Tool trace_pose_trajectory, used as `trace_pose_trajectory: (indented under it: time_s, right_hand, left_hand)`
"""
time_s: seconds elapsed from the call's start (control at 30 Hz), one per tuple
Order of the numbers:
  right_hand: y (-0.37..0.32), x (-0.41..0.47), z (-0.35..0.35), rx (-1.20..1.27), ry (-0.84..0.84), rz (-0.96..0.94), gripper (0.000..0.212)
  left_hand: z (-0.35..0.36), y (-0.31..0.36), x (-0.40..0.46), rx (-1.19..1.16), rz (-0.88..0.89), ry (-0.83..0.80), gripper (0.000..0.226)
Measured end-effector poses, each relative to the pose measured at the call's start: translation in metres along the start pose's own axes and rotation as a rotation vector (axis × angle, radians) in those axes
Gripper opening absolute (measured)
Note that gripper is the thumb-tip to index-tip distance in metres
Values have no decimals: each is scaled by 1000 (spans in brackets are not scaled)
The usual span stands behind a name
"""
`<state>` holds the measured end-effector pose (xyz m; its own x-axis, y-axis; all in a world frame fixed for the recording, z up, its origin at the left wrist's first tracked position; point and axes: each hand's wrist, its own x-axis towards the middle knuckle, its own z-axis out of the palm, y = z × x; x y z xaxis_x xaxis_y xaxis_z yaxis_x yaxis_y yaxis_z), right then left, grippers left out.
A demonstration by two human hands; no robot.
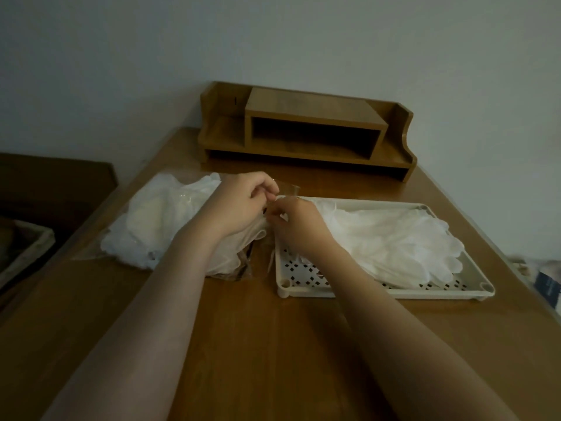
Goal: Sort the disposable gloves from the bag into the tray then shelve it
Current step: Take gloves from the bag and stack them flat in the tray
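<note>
Both hands meet at bag (pixel 158 220) mouth; left hand (pixel 239 205) and right hand (pixel 294 223) fingers pinch thin glove film between them. Gloves (pixel 394 241) part-fill tray (pixel 303 287) right of fingers; shelf (pixel 306 132) beyond, shelving not yet done

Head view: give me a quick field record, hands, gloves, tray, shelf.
left hand: pinches thin clear plastic at the bag's mouth
right hand: pinches the same plastic, over the tray's near-left corner
bag: clear, on the table left of the tray, gloves inside
gloves in tray: white stack, fingers pointing right
tray: cream, perforated base
shelf: wooden, at table's far edge, no tray in it
</note>
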<state>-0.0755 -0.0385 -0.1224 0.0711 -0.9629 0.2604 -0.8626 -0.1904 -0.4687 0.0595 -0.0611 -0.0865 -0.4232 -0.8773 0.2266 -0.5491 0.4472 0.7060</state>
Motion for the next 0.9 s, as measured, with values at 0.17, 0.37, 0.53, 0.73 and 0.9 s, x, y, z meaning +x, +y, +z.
trace_pose_trajectory:
  time_s: [0.17, 0.37, 0.53, 0.73, 0.9]
  right_hand:
    - [0, 0, -1, 281, 100, 83, 6]
    - [0, -1, -12, 535, 196, 125, 20]
    - [6, 1, -19, 546, 323, 122, 20]
    - [8, -3, -28, 986, 256, 202, 14]
    - [7, -2, -23, 1233, 124, 345, 16]
  left_hand:
    - [-1, -12, -1, -11, -8, -67, 17]
    - [-4, -18, -2, 150, -41, -157, 19]
    - [-9, -27, -2, 242, -39, -174, 12]
    - [-8, -24, -2, 186, -80, -152, 25]
    - [-6, -27, -3, 43, -198, -66, 33]
